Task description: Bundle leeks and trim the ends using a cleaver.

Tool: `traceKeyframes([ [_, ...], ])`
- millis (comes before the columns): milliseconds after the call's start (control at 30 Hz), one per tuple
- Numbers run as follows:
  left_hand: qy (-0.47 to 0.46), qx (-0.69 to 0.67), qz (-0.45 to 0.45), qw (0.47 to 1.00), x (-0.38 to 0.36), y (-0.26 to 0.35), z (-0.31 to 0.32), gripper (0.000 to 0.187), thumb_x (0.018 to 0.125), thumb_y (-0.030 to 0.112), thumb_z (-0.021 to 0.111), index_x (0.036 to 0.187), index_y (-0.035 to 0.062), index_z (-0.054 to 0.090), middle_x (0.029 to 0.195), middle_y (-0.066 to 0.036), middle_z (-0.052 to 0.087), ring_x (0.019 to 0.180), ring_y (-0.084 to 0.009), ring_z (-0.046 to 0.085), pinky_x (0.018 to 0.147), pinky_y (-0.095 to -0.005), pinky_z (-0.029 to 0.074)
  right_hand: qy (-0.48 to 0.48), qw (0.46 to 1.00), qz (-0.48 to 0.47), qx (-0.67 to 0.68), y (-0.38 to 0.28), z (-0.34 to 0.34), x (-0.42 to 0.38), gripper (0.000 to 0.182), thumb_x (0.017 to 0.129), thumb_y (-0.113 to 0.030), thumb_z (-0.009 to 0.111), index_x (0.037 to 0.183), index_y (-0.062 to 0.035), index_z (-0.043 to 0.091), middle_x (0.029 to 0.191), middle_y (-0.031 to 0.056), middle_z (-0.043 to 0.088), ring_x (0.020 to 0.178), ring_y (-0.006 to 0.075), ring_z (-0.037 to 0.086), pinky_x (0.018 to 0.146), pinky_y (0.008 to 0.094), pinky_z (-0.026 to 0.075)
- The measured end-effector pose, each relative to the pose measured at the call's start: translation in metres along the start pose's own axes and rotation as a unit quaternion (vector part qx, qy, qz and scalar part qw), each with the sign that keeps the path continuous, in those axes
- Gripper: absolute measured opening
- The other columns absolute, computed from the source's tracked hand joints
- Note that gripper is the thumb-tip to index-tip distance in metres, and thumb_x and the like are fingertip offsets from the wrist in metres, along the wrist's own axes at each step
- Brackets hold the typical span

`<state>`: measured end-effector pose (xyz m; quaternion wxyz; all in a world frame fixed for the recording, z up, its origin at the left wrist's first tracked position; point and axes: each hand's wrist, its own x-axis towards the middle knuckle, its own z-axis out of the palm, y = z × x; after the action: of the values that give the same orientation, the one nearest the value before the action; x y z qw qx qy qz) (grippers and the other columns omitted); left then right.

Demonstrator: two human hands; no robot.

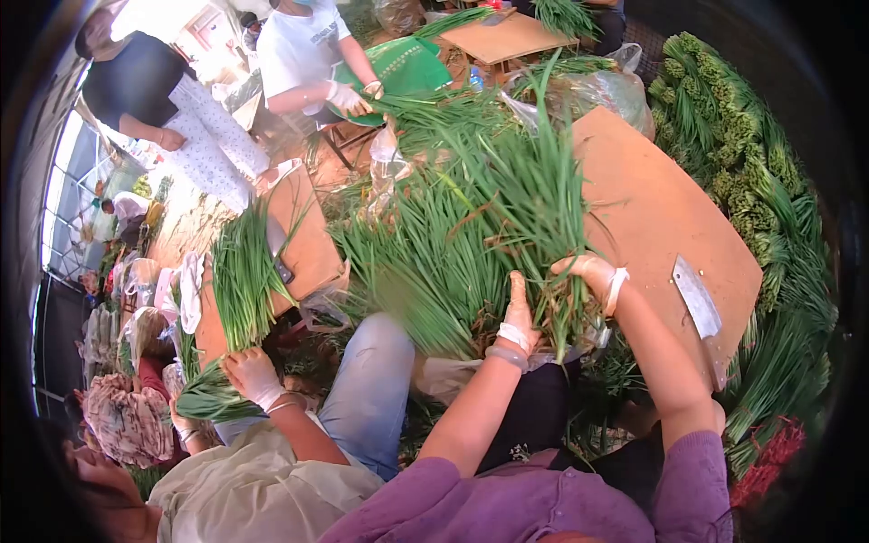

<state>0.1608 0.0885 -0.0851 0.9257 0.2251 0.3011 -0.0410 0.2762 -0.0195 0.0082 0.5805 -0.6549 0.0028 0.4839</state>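
A loose bunch of garlic chives (pixel 548 195) stands upright in front of me, long green leaves pointing away and the stem ends toward me. My right hand (pixel 590 273), in a thin pale glove, is closed round its lower part from the right. On the left side of the stems, my gloved left hand (pixel 518 319) presses against the bunch, thumb pointing up; its other fingers are partly hidden. Loose brownish leaves hang among the stem ends. A big heap of chives (pixel 421 240) lies just beyond and left of my hands.
To my right is a brown board (pixel 665 208) bearing a cleaver (pixel 697 299). Stacked chive bundles (pixel 765 208) rise beyond it. On my left, a seated co-worker's gloved hand (pixel 253 376) touches chives by another board (pixel 303 222) with a knife (pixel 279 249). Other people are across the heap.
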Motion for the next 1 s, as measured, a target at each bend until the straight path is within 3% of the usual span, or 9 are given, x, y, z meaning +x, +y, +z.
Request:
traceKeyframes([
  [67,0.075,0.032,0.032,0.996,-0.02,0.01,0.024,0.091,0.075,0.079,0.039,0.137,0.0119,0.036,0.127,-0.01,0.051,0.113,-0.0292,0.05,0.088,-0.0528,0.044,-0.033,0.999,0.023,0.0,0.013,-0.019,0.026,0.02,0.079,-0.023,0.063,0.09,-0.0066,0.064,0.087,0.0088,0.064,0.082,0.0229,0.061,0.076,0.0365,0.049],
  [100,0.002,-0.027,0.004,1.0,-0.017,0.014,0.015,0.089,0.077,0.078,0.039,0.137,0.0116,0.036,0.129,-0.008,0.049,0.115,-0.0277,0.048,0.092,-0.0493,0.042,-0.062,0.922,-0.172,-0.341,0.039,-0.044,0.073,0.027,0.08,-0.024,0.061,0.1,-0.0063,0.063,0.096,0.0098,0.065,0.09,0.0248,0.06,0.081,0.0366,0.047],
  [133,-0.075,-0.086,-0.036,0.993,-0.02,0.011,0.008,0.088,0.079,0.076,0.039,0.138,0.0113,0.036,0.132,-0.007,0.048,0.117,-0.0262,0.046,0.096,-0.0458,0.04,-0.068,0.702,-0.335,-0.625,0.061,-0.071,0.091,0.035,0.081,-0.025,0.06,0.11,-0.0059,0.062,0.104,0.0109,0.065,0.098,0.0267,0.059,0.086,0.0368,0.046],
  [200,-0.054,-0.082,0.075,0.992,-0.018,-0.004,0.006,0.077,0.084,0.068,0.043,0.136,0.0107,0.04,0.129,-0.006,0.05,0.114,-0.0235,0.049,0.097,-0.0402,0.041,0.059,0.478,-0.557,-0.677,0.081,-0.048,0.096,0.056,0.079,-0.026,0.059,0.13,-0.0075,0.047,0.116,0.0127,0.061,0.108,0.0306,0.056,0.09,0.035,0.045],
  [267,-0.054,-0.044,0.174,0.982,-0.004,0.0,0.0,0.067,0.085,0.051,0.058,0.134,0.0088,0.043,0.134,-0.005,0.047,0.122,-0.0169,0.041,0.102,-0.0353,0.035,0.081,0.812,-0.141,-0.56,0.015,0.015,0.022,0.089,0.072,-0.026,0.064,0.144,-0.0039,0.018,0.127,0.0205,0.051,0.105,0.0323,0.058,0.088,0.0368,0.047],
  [533,0.085,0.171,0.031,0.981,-0.02,0.031,-0.017,0.086,0.066,0.057,0.069,0.135,0.0129,0.044,0.146,-0.011,0.033,0.135,-0.0274,0.024,0.107,-0.0493,0.013,-0.056,0.595,-0.149,-0.788,-0.015,0.065,-0.04,0.1,0.071,-0.047,0.064,0.141,0.0066,0.016,0.104,0.0221,0.063,0.092,0.0324,0.064,0.081,0.0384,0.05],
  [600,0.115,0.178,-0.003,0.977,-0.052,0.037,0.004,0.093,0.061,0.06,0.07,0.136,0.0145,0.042,0.149,-0.01,0.025,0.136,-0.0307,0.02,0.108,-0.0505,0.009,-0.076,0.557,-0.176,-0.808,-0.031,0.062,-0.046,0.072,0.071,-0.051,0.062,0.126,-0.0059,0.052,0.099,0.018,0.066,0.091,0.0336,0.064,0.082,0.0409,0.049],
  [733,0.102,0.239,0.01,0.966,-0.027,0.033,-0.021,0.113,0.054,0.063,0.073,0.145,0.0151,0.024,0.153,-0.013,0.006,0.14,-0.0317,0.002,0.108,-0.0524,0.002,-0.03,0.714,-0.507,-0.482,-0.153,0.082,-0.201,0.051,0.072,-0.012,0.066,0.122,-0.0064,0.057,0.073,0.0086,0.065,0.058,0.0132,0.057,0.057,0.0278,0.047],
  [1000,0.082,0.2,-0.015,0.976,-0.046,0.039,-0.013,0.127,0.053,0.063,0.073,0.147,0.0073,0.009,0.153,-0.018,-0.003,0.14,-0.0334,-0.005,0.11,-0.0491,-0.001,0.031,0.778,-0.549,-0.303,-0.177,0.078,-0.269,0.041,0.077,-0.01,0.053,0.116,-0.0007,0.059,0.066,0.0016,0.053,0.06,0.0062,0.045,0.056,0.0209,0.037],
])
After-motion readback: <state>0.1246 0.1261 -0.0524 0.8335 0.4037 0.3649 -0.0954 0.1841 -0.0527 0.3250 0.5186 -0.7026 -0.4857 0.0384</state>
